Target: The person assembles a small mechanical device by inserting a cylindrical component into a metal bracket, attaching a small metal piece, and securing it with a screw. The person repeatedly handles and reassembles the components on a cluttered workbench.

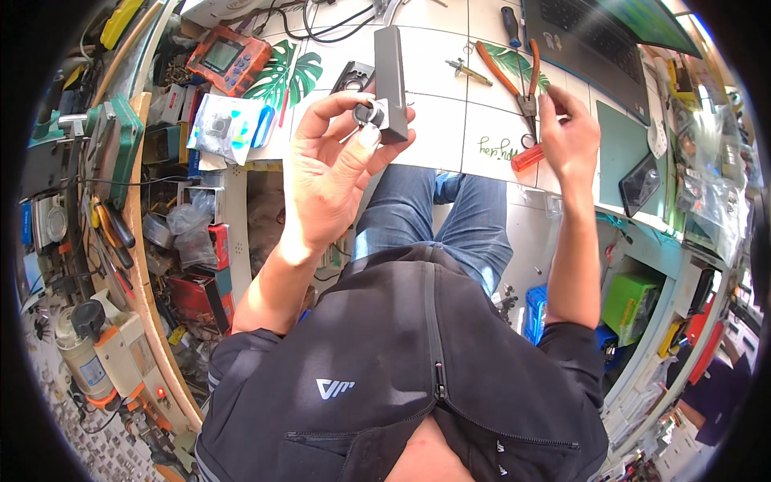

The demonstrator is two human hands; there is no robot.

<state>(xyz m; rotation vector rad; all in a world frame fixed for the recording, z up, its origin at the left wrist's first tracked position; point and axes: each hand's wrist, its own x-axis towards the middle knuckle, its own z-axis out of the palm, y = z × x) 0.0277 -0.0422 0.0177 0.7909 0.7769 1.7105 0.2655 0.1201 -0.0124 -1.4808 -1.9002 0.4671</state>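
My left hand [333, 153] is raised over the near edge of the table, its fingers wrapped round a long black rectangular block [389, 84] that stands nearly upright. A silver ring-shaped part [368, 114] sits between the thumb and forefinger, against the block's lower side. At the right, my right hand [570, 132] is low over the table with its fingers curled; whatever they hold, if anything, is hidden. Just left of it are pliers with orange handles [502, 71] and a red oblong piece [528, 157]. A small dark ring [527, 140] lies by the pliers' jaws.
An orange handheld device [229, 60] and plastic packets [225, 128] lie on the left. A laptop [590, 56] stands at the back right, a screwdriver [511, 26] beside it. A black phone [640, 185] rests on the right. A brass-coloured tool [470, 72] lies mid-table. Crowded shelves flank both sides.
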